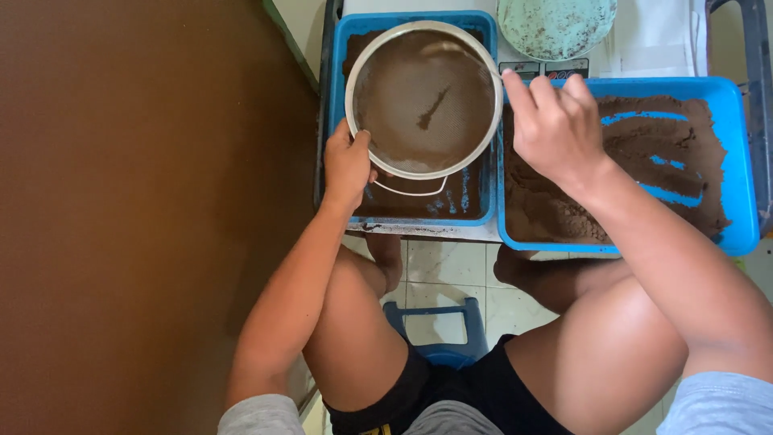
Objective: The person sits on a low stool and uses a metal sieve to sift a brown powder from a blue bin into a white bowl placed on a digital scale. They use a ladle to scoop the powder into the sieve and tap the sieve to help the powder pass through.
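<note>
At the near rim of the round metal sieve (424,98), the left hand (348,163) is clamped on tight, thumb hooked over the edge and fingers curled underneath, just above the wire loop handle (409,190) that pokes out toward the person. Over on the far side the right hand (555,125) meets the same rim, fingers pressed together and bent, fingertips touching the metal; whether they actually pinch it I cannot tell. The sieve hangs between both hands, roughly level, with a thin dusting of brown powder on its mesh and a small darker streak in the middle. Directly beneath it sits the left blue tray (483,211), carrying a layer of fine brown powder with bare blue streaks near the front. Touching that tray on the right is the right blue tray (737,161), heaped with coarser brown powder (564,201) and scraped clear in a few curved lines. Behind them rests a pale green dish (555,28) speckled with brown. Down below, bare knees frame a small blue stool (439,326) on pale floor tiles, and a brown wall fills the left side
</note>
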